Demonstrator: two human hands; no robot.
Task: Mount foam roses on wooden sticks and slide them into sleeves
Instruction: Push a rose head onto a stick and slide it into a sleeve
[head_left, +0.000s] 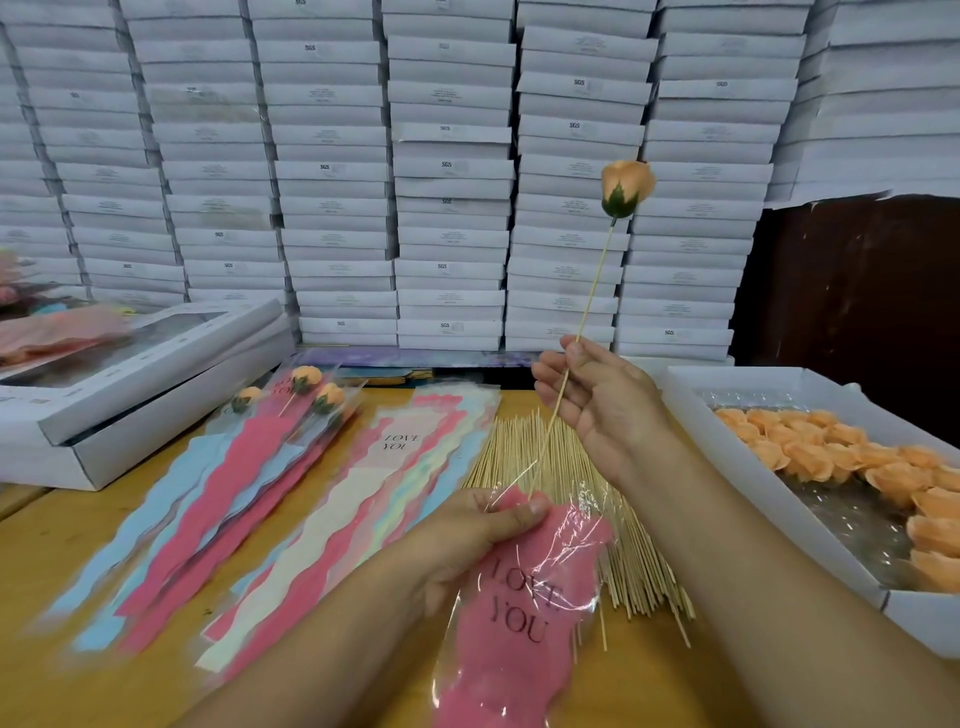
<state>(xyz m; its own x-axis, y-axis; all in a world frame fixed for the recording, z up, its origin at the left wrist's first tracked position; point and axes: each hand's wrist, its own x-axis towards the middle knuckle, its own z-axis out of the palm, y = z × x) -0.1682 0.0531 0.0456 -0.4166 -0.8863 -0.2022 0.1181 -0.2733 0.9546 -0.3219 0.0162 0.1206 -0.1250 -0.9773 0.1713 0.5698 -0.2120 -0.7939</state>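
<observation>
We see our right hand raised above the table, thumb and fingers pinching a thin stick partway along its length. The stick slants up and to the right, and a peach rose with a green base sits on its top end, high in front of the wall of stacked white boxes. The stick's lower end reaches down to the mouth of a pink sleeve printed "LOVE YOU"; whether the tip is already inside the clear film we cannot tell.

Our left hand grips the sleeve's far edge, thumb on top, fingers curled beneath. The sleeve runs from there toward us and off the near edge of the view.

Under and just right of the sleeve lies a fan of loose sticks. To the right, a white tray holds more peach rose heads, its near left rim close to our right forearm. Left of the sticks, empty sleeves in pink, blue and cream lie spread. Farther left, three finished roses in sleeves rest against an open flat box. The air between the raised rose and the sleeve mouth is open, with bare tabletop showing at the near left.
</observation>
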